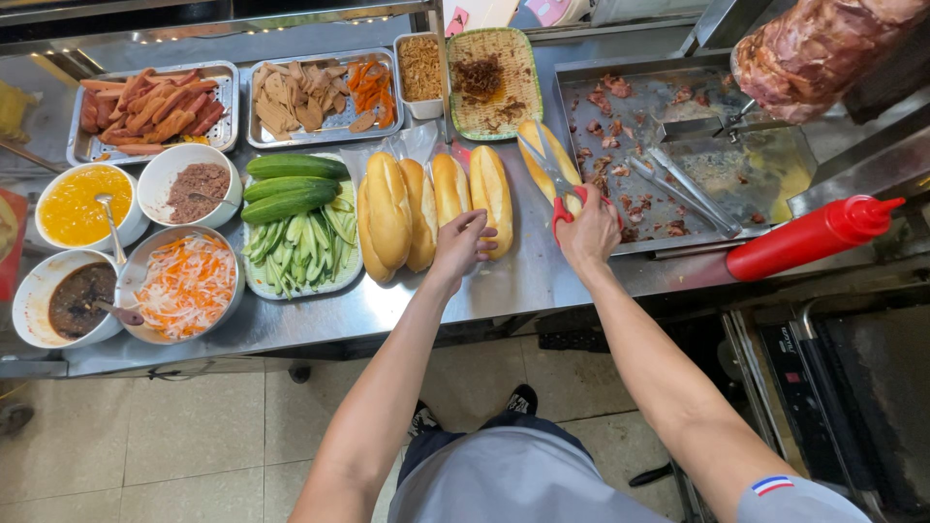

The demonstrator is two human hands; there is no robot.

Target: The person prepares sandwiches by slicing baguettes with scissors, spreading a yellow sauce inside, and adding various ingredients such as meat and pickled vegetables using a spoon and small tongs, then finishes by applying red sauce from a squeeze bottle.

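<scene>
My right hand [589,230] grips red-handled scissors [554,179], whose open blades lie across a bread roll [545,147] at the edge of the metal griddle tray [581,73]. My left hand [461,242] reaches over the steel counter toward a row of several golden baguette rolls [426,203], its fingers touching the near end of one roll [492,194]. The fingers are loosely apart and hold nothing.
Left of the bread: a tray of cucumbers [291,218], bowls of pickled carrot [186,286], dark sauce [77,298], yellow sauce [82,203] and minced meat [196,189], trays of sausages [145,108] and sliced meat [310,95]. Tongs [683,189], a red squeeze bottle [809,237] and a meat spit [823,48] stand right.
</scene>
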